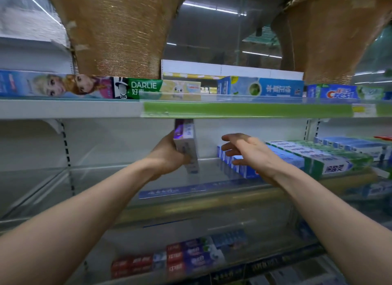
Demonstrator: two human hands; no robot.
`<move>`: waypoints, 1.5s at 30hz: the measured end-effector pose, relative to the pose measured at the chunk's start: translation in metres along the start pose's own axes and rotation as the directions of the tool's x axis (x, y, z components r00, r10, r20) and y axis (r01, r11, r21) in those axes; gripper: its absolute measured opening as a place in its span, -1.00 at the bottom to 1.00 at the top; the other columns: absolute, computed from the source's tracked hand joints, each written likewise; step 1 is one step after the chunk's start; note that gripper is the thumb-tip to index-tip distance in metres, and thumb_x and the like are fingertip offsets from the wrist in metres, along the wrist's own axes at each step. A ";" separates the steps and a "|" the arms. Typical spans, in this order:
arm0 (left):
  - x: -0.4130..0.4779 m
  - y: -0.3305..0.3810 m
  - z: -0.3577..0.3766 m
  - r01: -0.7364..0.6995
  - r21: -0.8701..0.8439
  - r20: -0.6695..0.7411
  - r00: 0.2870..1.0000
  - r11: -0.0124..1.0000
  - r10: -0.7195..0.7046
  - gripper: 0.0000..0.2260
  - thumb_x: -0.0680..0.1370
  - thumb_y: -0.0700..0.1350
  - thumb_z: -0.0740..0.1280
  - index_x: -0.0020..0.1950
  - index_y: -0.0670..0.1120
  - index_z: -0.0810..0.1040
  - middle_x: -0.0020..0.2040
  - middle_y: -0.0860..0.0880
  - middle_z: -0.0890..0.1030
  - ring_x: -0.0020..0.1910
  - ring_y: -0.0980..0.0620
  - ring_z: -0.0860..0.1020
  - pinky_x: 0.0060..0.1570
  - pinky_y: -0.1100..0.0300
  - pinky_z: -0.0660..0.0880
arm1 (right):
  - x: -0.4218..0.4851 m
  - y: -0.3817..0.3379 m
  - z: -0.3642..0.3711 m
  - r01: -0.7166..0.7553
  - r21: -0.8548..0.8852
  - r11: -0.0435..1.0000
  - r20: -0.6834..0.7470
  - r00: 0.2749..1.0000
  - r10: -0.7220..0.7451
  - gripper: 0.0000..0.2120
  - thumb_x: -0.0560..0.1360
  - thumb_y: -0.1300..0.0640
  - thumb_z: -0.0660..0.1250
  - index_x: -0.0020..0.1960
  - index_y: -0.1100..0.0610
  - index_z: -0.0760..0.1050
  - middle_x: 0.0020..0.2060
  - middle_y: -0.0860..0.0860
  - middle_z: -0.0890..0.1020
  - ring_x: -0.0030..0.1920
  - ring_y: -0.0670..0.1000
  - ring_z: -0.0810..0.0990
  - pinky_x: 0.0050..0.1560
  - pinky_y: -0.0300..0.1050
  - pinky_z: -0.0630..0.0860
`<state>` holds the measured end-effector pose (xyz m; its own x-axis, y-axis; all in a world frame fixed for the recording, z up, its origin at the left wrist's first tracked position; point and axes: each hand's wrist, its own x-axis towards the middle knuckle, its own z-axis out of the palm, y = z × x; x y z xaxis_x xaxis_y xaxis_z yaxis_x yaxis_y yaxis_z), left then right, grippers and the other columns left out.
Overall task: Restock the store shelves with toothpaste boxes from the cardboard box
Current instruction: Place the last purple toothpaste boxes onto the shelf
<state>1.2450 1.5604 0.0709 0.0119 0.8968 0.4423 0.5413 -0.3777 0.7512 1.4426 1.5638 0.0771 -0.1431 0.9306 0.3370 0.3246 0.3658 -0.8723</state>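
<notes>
At frame centre, the left hand (pixel 169 152) grips an upright purple-and-white toothpaste box (pixel 186 144) that may topple on release, and the spread right hand (pixel 247 150) may bump the blue boxes (pixel 247 172).

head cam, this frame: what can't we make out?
- The cardboard box: nowhere in the head view.
- The held toothpaste box: top end runs up behind the upper shelf edge; print is blurred.
- The left hand: most of its fingers are hidden behind that box.
- The blue boxes: partly covered by the right hand.
- The bottom-shelf boxes: labels too blurred to read.
</notes>
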 end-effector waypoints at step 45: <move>0.125 -0.100 0.003 0.263 0.673 -0.136 0.963 0.691 -0.234 -0.68 0.41 0.03 0.47 0.05 -0.14 0.61 -0.02 -0.10 0.63 -0.03 -0.10 0.57 -0.09 0.14 0.47 | 0.202 0.094 0.005 0.396 -0.772 0.497 0.369 0.916 -0.157 -0.81 0.49 0.06 0.34 0.10 -0.01 0.48 0.05 -0.01 0.53 0.04 0.04 0.45 -0.04 -0.14 0.33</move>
<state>1.1952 1.7107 0.0499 -0.2292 0.9205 0.3163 0.9432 0.1297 0.3058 1.4397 1.7865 0.0613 -0.5268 0.7893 0.3153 0.8265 0.5623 -0.0268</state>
